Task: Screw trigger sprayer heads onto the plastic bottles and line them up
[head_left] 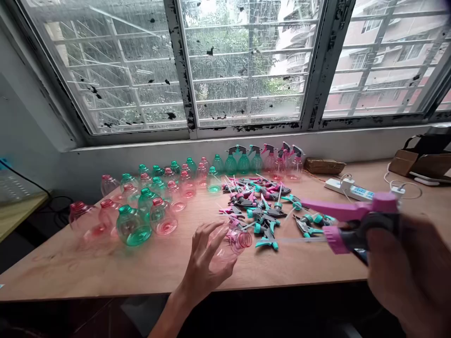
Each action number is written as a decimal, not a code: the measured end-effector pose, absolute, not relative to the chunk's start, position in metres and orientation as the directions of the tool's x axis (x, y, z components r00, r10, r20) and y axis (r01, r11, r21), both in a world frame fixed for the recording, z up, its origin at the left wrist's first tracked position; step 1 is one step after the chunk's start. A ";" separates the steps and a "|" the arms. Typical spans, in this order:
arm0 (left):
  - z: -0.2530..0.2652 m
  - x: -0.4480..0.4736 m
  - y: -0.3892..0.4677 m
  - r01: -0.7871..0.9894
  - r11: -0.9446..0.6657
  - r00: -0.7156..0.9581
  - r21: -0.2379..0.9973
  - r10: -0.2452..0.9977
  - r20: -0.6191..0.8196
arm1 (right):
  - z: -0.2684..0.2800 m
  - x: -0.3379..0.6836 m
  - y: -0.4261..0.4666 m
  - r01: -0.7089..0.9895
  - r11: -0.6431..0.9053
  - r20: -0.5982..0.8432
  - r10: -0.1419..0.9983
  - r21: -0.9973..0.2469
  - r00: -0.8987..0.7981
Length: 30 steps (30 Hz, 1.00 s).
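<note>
My left hand (204, 263) is wrapped around a clear pink bottle (229, 246), tilted so its open threaded neck faces right. Close to the camera, my right hand (405, 267) grips a pink and black spray trigger head (362, 220). Its thin dip tube points left toward the bottle's mouth; I cannot tell whether the tip has entered it. Beyond my hands lies a pile of loose spray heads (260, 206) in pink, teal and black. Open pink and green bottles (134, 227) stand in a group at the left.
Several bottles with spray heads fitted (243, 162) stand against the wall below the window. At the right are a brown box (324, 165), a white power strip (348, 188) with cables, and an open cardboard box (419, 162). The wooden table's front edge (105, 295) runs below my hands.
</note>
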<state>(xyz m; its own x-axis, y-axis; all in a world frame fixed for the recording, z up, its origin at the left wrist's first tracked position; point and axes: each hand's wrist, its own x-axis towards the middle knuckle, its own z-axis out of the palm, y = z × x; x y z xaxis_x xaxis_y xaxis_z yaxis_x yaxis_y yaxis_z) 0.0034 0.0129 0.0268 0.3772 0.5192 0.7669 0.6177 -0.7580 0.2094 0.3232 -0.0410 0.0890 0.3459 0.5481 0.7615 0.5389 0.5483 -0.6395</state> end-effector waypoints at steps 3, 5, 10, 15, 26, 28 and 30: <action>0.030 0.007 0.007 0.594 -0.786 0.437 0.173 0.495 0.751 | 0.076 0.309 -0.024 0.514 0.615 0.777 0.601 -0.599 0.187; 0.032 0.009 0.004 0.577 -0.789 0.441 0.209 0.517 0.734 | 0.065 0.296 -0.018 0.394 0.645 0.715 0.698 -0.655 0.045; 0.029 0.014 0.002 0.528 -0.807 0.493 0.263 0.544 0.680 | 0.031 0.277 -0.013 -0.014 0.375 0.373 0.916 -0.927 -0.149; 0.020 0.022 0.001 0.502 -0.813 0.493 0.295 0.549 0.674 | 0.009 0.279 0.003 -0.094 0.093 0.114 0.964 -0.991 -0.241; 0.014 0.020 0.004 0.342 -0.535 0.280 0.772 0.843 0.460 | -0.011 0.286 0.020 -0.156 0.041 0.086 0.951 -0.987 -0.297; 0.015 0.019 0.006 0.327 -0.437 0.285 0.838 0.891 0.353 | -0.016 0.288 0.022 -0.124 0.062 0.096 0.951 -0.990 -0.293; 0.017 0.017 0.007 0.298 -0.358 0.325 0.885 0.910 0.258 | -0.019 0.289 0.023 -0.108 0.085 0.114 0.946 -0.991 -0.304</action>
<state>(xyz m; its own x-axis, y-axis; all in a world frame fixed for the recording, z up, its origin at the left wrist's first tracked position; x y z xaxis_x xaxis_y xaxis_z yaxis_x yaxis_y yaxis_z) 0.0170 0.0066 0.0172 0.3249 0.9098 0.2583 0.2981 -0.3577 0.8850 0.2891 0.0227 -0.0186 -0.3042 0.9457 0.1144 -0.1077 0.0852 -0.9905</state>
